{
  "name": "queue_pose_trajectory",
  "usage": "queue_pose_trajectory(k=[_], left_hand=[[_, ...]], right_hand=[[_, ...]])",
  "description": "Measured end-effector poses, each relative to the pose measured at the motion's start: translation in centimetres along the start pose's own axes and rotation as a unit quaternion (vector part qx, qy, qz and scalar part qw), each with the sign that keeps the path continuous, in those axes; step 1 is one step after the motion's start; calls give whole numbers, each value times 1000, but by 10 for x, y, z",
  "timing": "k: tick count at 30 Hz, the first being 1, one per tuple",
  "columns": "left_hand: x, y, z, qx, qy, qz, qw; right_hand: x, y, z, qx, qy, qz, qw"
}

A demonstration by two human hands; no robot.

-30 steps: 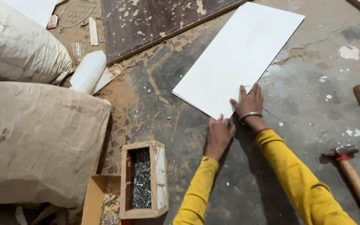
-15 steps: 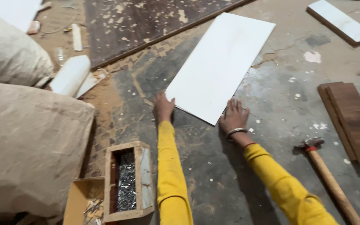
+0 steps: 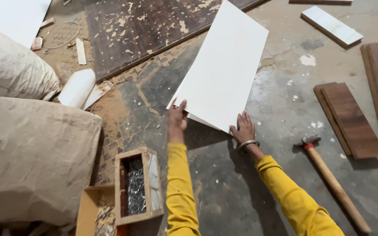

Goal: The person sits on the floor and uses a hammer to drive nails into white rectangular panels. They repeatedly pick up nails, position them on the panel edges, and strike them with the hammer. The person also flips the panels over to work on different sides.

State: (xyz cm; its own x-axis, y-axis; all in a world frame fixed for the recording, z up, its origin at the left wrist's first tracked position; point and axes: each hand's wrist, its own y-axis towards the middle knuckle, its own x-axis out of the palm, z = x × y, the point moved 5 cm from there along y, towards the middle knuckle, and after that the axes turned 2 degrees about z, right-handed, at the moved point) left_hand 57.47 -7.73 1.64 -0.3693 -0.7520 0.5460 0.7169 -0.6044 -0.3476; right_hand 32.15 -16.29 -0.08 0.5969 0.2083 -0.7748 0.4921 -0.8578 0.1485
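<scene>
**Both hands on the white sheet, near edge lifted off the floor**

The left hand (image 3: 177,119) grips the near left corner of a large white sheet (image 3: 224,65), its fingers curled over the edge. The right hand (image 3: 243,130), a metal bangle (image 3: 247,144) on its wrist, clasps the near right corner from below, fingers hooked on the rim. Both arms are in yellow sleeves (image 3: 180,192). The sheet tilts up at the near end, a shadow lying under it, while its far end reaches away from the hands toward a dark, paint-flecked board (image 3: 145,30) lying flat on the floor.

Just to the right of the right hand a hammer (image 3: 333,183) with a wooden handle lies on the grey concrete floor (image 3: 285,109), its head pointing toward the sheet. Beyond the hammer, farther right, lie brown wooden planks (image 3: 351,118); a small white-faced slab (image 3: 331,26) rests far off to the right.

Near the left elbow, below the left hand, stands an open wooden box (image 3: 138,185) filled with small nails. A cardboard carton (image 3: 88,209) sits touching its left side. Farther left are bulky tan sacks (image 3: 31,161), and beyond them a white roll (image 3: 77,88) on the sawdust-strewn ground.
</scene>
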Motion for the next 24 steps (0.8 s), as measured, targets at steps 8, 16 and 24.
queue_pose_trajectory(k=[8, 16, 24], left_hand=[[-50, -173, -40, 182, -104, -45, 977], [-134, -356, -61, 162, -173, -65, 969], [-90, -472, 1, 291, -168, -98, 937]], right_hand=[[-64, -136, 36, 187, 412, 39, 891], [-137, -223, 75, 93, 779, -39, 619], [-232, -264, 32, 169, 617, -49, 767]])
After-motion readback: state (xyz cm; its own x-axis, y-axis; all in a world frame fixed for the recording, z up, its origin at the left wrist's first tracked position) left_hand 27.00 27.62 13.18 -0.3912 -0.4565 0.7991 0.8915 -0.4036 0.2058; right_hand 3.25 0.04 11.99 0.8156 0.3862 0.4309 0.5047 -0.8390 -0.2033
